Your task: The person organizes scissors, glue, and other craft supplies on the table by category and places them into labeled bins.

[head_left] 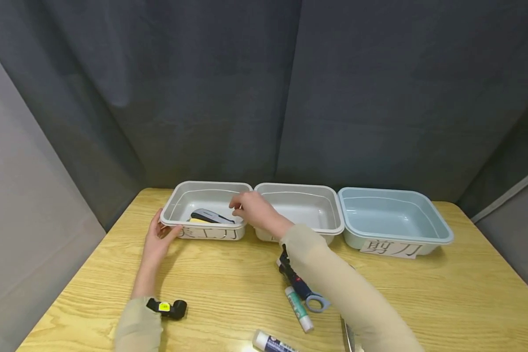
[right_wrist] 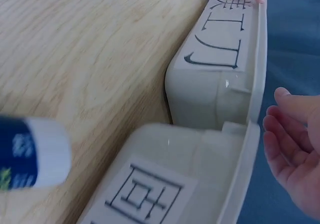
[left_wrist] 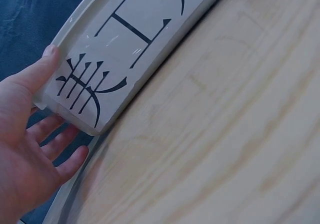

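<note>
At the left, a grey plastic bin [head_left: 207, 187] holds a grey-and-black utility knife [head_left: 211, 216] and something yellow beside it. My left hand [head_left: 157, 239] grips that bin's left front corner. In the left wrist view the thumb presses the rim, while the fingers [left_wrist: 60, 139] curl about the end below it. My right hand [head_left: 255, 210] hovers over the gap between this bin and the middle grey bin [head_left: 299, 187]. Its fingers [right_wrist: 287, 134] are loosely bent, with nothing in them, beside the bins' rims in the right wrist view.
A light blue bin [head_left: 391, 193] with a paper label stands at the right. On the wooden table [head_left: 211, 278] lie a green-and-white glue stick [head_left: 298, 309], another glue stick [head_left: 273, 342], a blue handle loop [head_left: 318, 303], and a metallic item partly under the right sleeve. A dark curtain [head_left: 246, 98] hangs behind.
</note>
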Action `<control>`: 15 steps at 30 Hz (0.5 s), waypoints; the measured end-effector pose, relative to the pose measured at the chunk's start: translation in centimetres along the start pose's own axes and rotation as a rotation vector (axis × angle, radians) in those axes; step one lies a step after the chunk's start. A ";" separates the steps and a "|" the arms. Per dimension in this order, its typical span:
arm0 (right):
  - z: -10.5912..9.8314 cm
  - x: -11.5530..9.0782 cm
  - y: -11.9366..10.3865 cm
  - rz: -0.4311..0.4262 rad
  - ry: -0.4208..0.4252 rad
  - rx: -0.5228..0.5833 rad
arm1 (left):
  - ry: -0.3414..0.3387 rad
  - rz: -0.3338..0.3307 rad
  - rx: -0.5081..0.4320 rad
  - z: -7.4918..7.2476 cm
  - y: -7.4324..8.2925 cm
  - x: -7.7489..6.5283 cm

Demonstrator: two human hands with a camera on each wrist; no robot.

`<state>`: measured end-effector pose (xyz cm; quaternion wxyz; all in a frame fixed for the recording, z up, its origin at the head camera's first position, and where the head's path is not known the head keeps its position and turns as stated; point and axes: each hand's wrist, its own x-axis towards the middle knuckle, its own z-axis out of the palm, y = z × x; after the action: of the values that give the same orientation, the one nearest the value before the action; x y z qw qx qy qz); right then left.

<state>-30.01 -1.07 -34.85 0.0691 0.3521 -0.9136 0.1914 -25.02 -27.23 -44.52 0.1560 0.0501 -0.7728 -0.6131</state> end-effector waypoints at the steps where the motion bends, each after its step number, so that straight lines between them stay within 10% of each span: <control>1: -0.2 -0.3 0.1 0.001 0.003 0.011 | 0.002 -0.002 0.001 0.0 0.0 0.0; 15: -1.3 -4.5 1.0 -0.045 0.037 0.028 | -0.015 -0.019 -0.006 -0.2 0.1 0.1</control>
<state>-27.32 2.92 -35.13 0.0851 0.3698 -0.9013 0.2088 -25.07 -27.45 -44.39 0.1446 0.0521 -0.7716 -0.6173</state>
